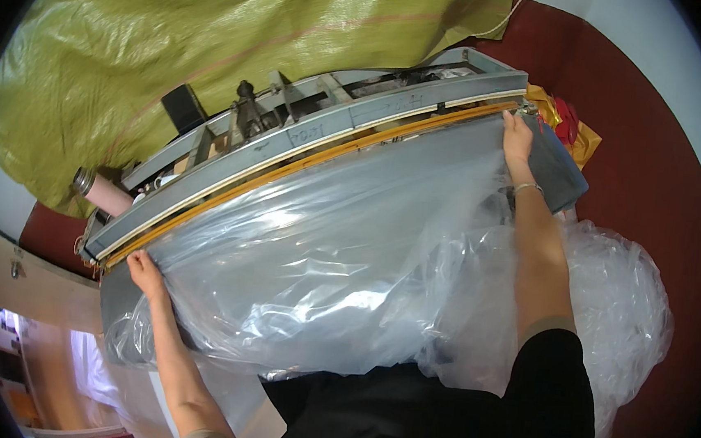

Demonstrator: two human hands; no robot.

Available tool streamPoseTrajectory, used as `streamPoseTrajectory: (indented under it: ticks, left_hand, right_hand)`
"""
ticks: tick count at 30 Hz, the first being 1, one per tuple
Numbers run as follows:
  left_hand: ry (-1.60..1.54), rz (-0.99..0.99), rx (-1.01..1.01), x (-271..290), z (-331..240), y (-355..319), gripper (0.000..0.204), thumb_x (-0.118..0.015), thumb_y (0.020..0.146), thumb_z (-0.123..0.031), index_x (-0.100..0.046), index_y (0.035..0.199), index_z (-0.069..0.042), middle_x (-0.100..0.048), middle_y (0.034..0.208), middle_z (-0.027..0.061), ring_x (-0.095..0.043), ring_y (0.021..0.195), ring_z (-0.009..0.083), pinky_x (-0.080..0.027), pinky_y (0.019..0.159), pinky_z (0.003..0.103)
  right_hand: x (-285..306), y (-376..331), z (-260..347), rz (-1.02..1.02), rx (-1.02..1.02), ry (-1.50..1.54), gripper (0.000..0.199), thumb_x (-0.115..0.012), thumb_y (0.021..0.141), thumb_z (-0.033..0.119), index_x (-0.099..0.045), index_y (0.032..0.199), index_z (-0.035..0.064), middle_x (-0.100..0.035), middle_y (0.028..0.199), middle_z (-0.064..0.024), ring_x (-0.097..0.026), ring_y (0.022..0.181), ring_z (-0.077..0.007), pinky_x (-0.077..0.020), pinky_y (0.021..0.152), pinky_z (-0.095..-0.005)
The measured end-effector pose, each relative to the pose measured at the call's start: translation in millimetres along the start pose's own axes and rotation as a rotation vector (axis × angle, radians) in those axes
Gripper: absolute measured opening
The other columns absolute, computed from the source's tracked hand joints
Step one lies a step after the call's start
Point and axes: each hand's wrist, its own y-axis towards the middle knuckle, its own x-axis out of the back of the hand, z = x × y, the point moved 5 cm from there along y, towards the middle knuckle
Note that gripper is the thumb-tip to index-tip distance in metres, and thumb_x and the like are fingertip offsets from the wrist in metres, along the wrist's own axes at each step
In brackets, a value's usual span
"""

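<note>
A wide sheet of clear plastic film [307, 248] stretches between my two hands over the front of a long grey machine frame [316, 130]. My left hand [145, 273] is closed on the film's far left corner, close to the left end of the frame. At the right end, my right hand [517, 137] pinches the other far corner, with both arms spread wide. The film's far edge lies along an orange-brown strip [313, 165] that runs the length of the frame. Toward my body the film hangs loose and wrinkled.
A big bunch of crumpled clear film [615, 314] lies at the right. Behind the frame, a yellow-green woven tarp [242, 29] covers something large. A pink flask [107, 193] and a black box [183, 109] are by the frame. Yellow and red packaging [568, 125] sits beyond its right end.
</note>
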Motion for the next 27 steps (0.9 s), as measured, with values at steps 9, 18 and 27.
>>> streamPoseTrajectory:
  ticks: [9, 18, 27]
  left_hand:
    - [-0.357, 0.058, 0.274, -30, 40, 23, 0.017, -0.052, 0.087, -0.015, -0.045, 0.073, -0.008, -0.038, 0.062, -0.0058, -0.031, 0.055, 0.0037, -0.026, 0.05, 0.019]
    - [-0.249, 0.027, 0.261, -28, 42, 21, 0.016, -0.054, 0.085, -0.015, -0.045, 0.079, -0.004, -0.044, 0.068, -0.0017, -0.038, 0.062, 0.0067, -0.034, 0.055, 0.02]
    - [-0.264, -0.089, 0.431, -19, 47, 24, 0.013, -0.05, 0.082, -0.013, -0.044, 0.089, -0.003, -0.047, 0.075, 0.0033, -0.043, 0.059, 0.0093, -0.037, 0.049, 0.023]
  right_hand:
    - [-39, 19, 10, -0.083, -0.037, 0.241, 0.026, -0.061, 0.077, 0.028, -0.058, 0.08, 0.0019, -0.06, 0.071, -0.0145, -0.058, 0.065, -0.0275, -0.0446, 0.064, -0.0337]
    - [-27, 16, 16, -0.181, -0.167, 0.084, 0.021, -0.058, 0.076, 0.022, -0.051, 0.08, 0.0017, -0.06, 0.074, -0.0171, -0.059, 0.073, -0.0337, -0.0451, 0.069, -0.0379]
    - [-19, 20, 12, -0.346, -0.163, 0.109, 0.016, -0.048, 0.082, 0.016, -0.047, 0.092, 0.0027, -0.058, 0.086, -0.0236, -0.056, 0.082, -0.0389, -0.0429, 0.074, -0.0441]
